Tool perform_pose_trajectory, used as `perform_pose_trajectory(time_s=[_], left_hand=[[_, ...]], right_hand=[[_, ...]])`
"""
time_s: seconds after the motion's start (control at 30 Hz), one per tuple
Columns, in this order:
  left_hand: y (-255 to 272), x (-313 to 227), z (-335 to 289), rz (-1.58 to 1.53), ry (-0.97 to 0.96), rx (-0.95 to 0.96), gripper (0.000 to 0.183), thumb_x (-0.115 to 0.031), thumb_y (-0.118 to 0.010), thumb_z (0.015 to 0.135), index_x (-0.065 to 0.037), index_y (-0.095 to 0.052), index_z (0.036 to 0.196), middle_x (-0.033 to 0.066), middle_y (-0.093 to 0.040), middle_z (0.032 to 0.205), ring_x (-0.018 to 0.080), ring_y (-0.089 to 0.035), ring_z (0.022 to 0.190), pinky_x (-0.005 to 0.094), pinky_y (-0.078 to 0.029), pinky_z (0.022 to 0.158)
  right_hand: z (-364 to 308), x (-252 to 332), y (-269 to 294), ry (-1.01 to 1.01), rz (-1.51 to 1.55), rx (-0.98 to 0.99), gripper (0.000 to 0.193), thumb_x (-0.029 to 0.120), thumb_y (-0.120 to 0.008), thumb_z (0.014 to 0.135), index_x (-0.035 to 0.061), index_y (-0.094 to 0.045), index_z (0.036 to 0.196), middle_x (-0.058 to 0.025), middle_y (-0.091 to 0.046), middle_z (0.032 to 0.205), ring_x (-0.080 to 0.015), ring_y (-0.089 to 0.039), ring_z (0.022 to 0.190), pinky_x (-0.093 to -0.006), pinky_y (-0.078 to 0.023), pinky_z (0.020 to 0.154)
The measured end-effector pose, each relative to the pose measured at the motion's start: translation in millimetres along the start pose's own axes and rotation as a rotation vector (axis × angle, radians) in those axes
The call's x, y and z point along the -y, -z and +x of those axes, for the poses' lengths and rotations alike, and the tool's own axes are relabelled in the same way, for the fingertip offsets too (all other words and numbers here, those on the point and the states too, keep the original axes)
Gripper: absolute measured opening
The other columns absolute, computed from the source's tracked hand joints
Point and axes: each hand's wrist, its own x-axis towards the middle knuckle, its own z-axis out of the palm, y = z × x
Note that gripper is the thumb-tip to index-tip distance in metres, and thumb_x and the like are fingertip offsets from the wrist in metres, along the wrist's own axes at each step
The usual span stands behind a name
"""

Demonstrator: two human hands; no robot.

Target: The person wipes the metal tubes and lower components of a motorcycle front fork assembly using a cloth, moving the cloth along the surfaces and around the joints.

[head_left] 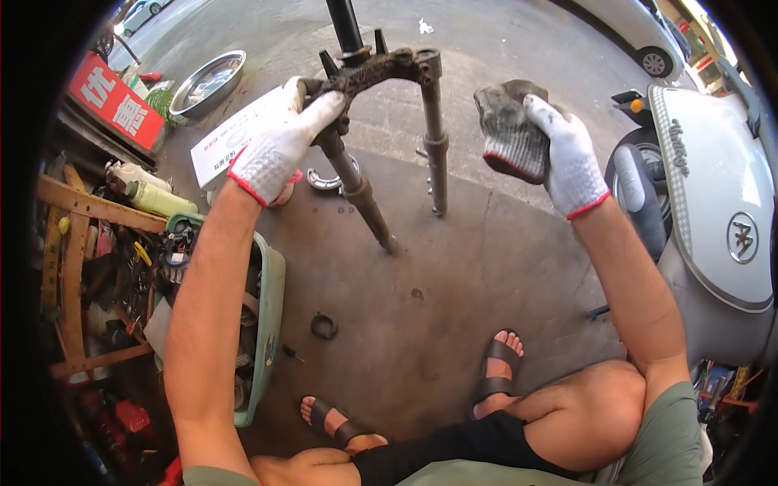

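Note:
A dirty motorcycle front fork (369, 77) stands in front of me, its two legs reaching down toward the floor and a dark steering stem rising from its top. My left hand (279, 134), in a white knit glove with a red cuff, grips the left end of the fork's crown; its fingertips are partly hidden behind the metal. Off to the right, my right hand (563, 154) wears the same kind of glove. It is closed on a soiled grey work glove (510, 130) with a ribbed cuff, held up apart from the fork.
A green plastic bin (271, 324) of parts stands left, beside a wooden rack (105, 206) of tools. Behind it are a white box (235, 138) and a metal basin (209, 83). A black ring (324, 326) lies on the floor. At right stands a silver scooter (717, 186).

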Motion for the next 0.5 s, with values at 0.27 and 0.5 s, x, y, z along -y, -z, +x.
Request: perform_pose_trajectory(time_s=[0.27,0.5], left_hand=[[11,27,14,-0.069,-0.019,0.064,0.041,-0.037,-0.062,0.104,-0.003,-0.058,0.126,0.0083,-0.071,0.104,0.0133,-0.064,0.098,0.0288,-0.051,0.087],[14,43,17,-0.273,-0.025,0.032,0.031,-0.03,-0.061,0.105,-0.004,-0.058,0.122,0.0086,-0.07,0.098,0.0147,-0.063,0.088,0.0313,-0.055,0.066]], right_hand=[[-17,-6,5,0.037,-0.109,0.173,0.032,0.023,-0.068,0.101,-0.0018,-0.065,0.121,-0.0101,-0.074,0.102,-0.0162,-0.073,0.079,-0.0277,-0.059,0.062],[-11,-14,22,0.034,-0.213,0.173,0.043,0.008,-0.059,0.099,-0.0061,-0.053,0.139,-0.0141,-0.07,0.119,-0.0182,-0.073,0.095,-0.0288,-0.064,0.074]])
